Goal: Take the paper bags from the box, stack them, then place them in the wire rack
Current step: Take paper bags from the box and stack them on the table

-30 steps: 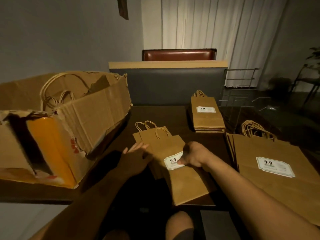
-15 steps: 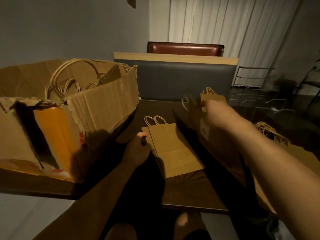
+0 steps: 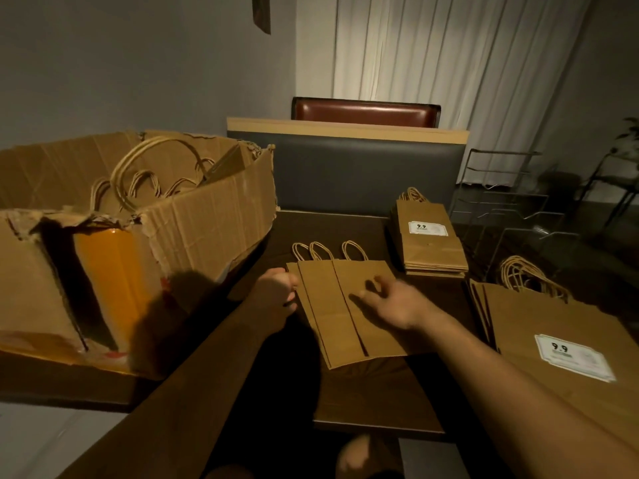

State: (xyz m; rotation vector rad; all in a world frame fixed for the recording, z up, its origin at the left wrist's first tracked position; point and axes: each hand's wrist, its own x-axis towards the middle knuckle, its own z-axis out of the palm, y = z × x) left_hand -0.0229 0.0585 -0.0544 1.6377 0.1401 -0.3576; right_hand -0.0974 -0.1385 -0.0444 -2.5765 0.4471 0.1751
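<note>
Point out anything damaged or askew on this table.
The cardboard box is torn along its rim and near corner. The small bags between the hands lie fanned, edges not squared, unlike the neat stack behind them.

Two bare forearms are seen from above, with no sleeves, watch, rings or gloves worn, each ending in an uncovered hand, the left hand (image 3: 275, 292) and the right hand (image 3: 397, 307), and bare knees are glimpsed at the bottom edge.

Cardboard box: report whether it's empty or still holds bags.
Still holds bags: several twine handles stick up inside the open cardboard box.
</note>
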